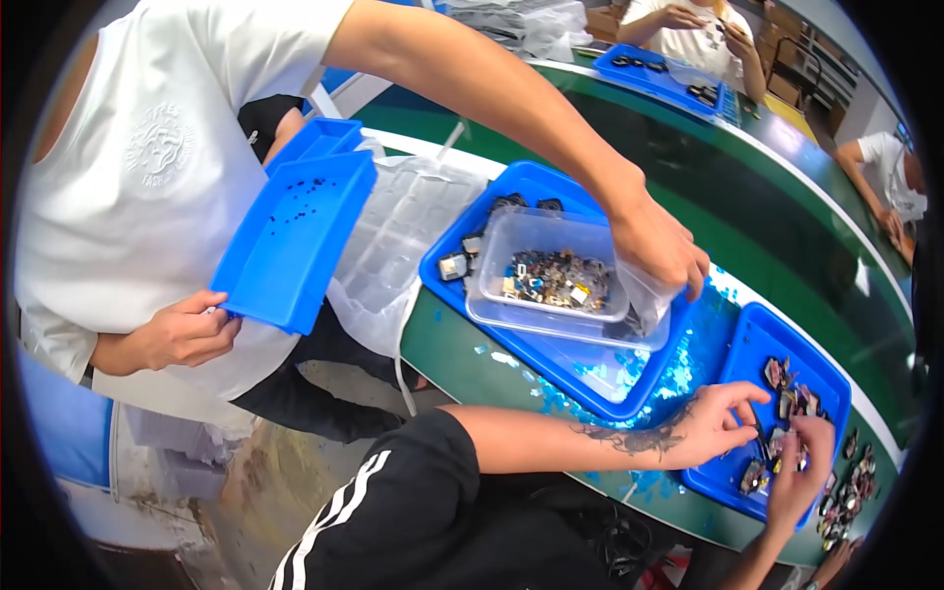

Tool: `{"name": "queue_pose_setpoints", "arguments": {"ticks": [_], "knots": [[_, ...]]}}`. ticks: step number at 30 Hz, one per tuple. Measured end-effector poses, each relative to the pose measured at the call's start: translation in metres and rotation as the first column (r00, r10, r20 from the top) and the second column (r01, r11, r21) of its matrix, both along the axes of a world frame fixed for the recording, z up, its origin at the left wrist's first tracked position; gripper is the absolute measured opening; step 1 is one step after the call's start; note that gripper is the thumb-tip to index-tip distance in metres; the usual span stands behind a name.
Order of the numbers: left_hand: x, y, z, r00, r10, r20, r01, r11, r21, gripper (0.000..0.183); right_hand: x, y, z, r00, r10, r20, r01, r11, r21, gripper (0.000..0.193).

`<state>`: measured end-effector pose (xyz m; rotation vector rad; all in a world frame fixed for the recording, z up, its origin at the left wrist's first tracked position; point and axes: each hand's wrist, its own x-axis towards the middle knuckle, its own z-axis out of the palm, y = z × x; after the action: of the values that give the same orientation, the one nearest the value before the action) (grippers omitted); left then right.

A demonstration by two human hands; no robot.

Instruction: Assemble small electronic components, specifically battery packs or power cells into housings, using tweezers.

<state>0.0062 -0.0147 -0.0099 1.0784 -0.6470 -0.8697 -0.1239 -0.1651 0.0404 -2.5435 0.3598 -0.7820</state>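
My left hand (723,425) reaches over a blue tray (723,492) at the right, its fingers curled together near a thin dark piece. Close by on its right is my right hand (804,462), thumb and fingers bent in toward the left one. Whatever sits between my fingers is too small to make out. Under and around both hands, the tray holds several small dark parts (777,372) with metallic and coloured bits, perhaps electronic pieces.
At the left, a co-worker in white holds a tilted blue bin (295,236) and reaches into a larger blue tray (433,270) with clear tubs (492,231). Blue flakes (678,379) litter the green table. Loose parts (851,492) lie at the far right. Two people sit beyond.
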Motion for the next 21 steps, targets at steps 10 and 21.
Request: {"name": "queue_pose_setpoints", "arguments": {"ticks": [10, 21], "knots": [[0.013, 0.016, 0.016, 0.995, -0.03, -0.1, 0.027, 0.999, -0.031, 0.04, 0.037, 0.032, -0.012, 0.989, 0.068, 0.13, -0.143, 0.653, 0.744, 0.008], [0.003, 0.015, 0.008, 0.993, 0.02, -0.113, -0.021, 1.0, -0.003, 0.031, 0.022, 0.033, -0.01, 0.991, 0.08, 0.112, -0.136, 0.698, 0.703, 0.01]]}}
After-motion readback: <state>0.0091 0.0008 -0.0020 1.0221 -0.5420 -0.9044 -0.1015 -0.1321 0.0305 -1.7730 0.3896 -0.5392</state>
